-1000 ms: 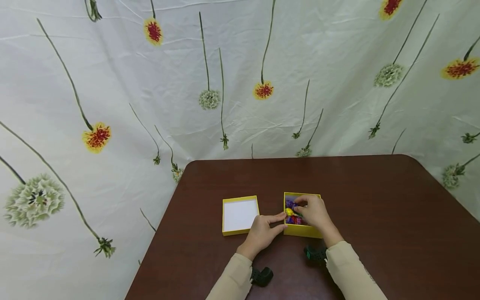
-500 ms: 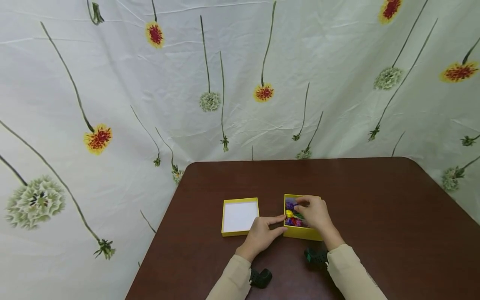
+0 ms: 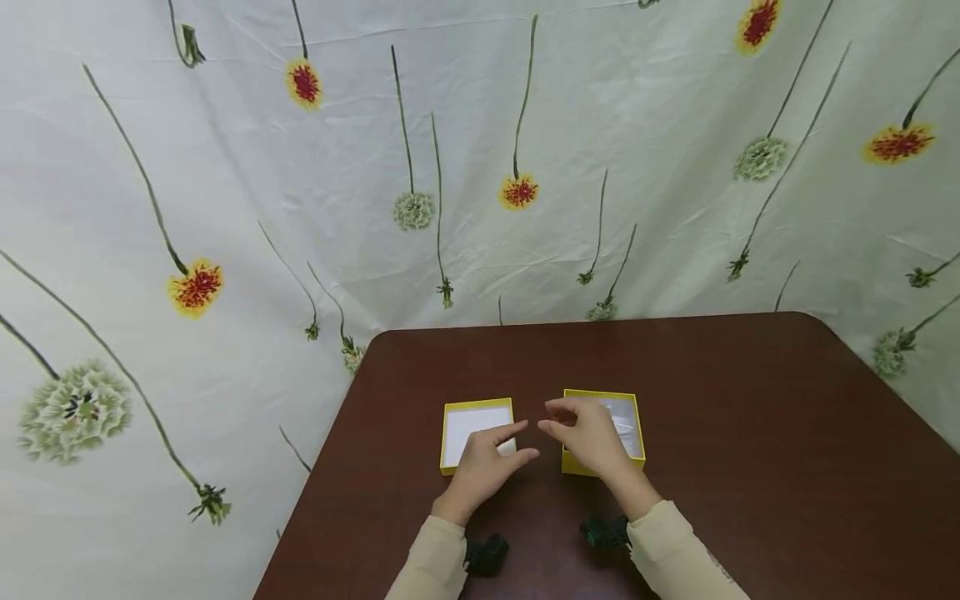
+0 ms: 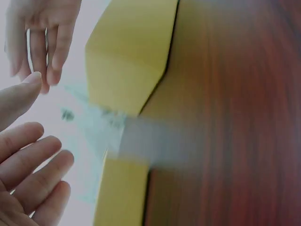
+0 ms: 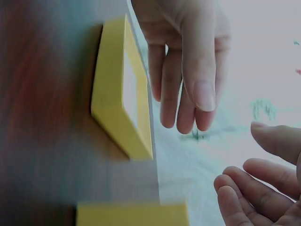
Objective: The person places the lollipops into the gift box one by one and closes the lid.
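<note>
My left hand (image 3: 480,468) hovers over the right edge of a shallow yellow box lid (image 3: 442,446) with a white inside. Its fingers are loosely bent and hold nothing. My right hand (image 3: 596,437) is raised over the left part of a deeper yellow box (image 3: 639,421), hiding most of its contents. A pale inner surface shows in the box's right part. In the right wrist view the fingers of the right hand (image 5: 263,193) are bare, apart from the left hand (image 5: 188,61). The left wrist view shows the box's yellow outer walls (image 4: 131,52).
Box and lid stand side by side on a dark red-brown table (image 3: 720,400) with rounded far corners. Behind it hangs a white cloth (image 3: 480,250) printed with flowers. A dark wrist device (image 3: 486,557) is on the left wrist, another (image 3: 603,533) on the right.
My left hand has left the box's left side and moved left. My right hand has come up from the colourful foil-wrapped pieces in the box and shifted left, its fingers now empty.
</note>
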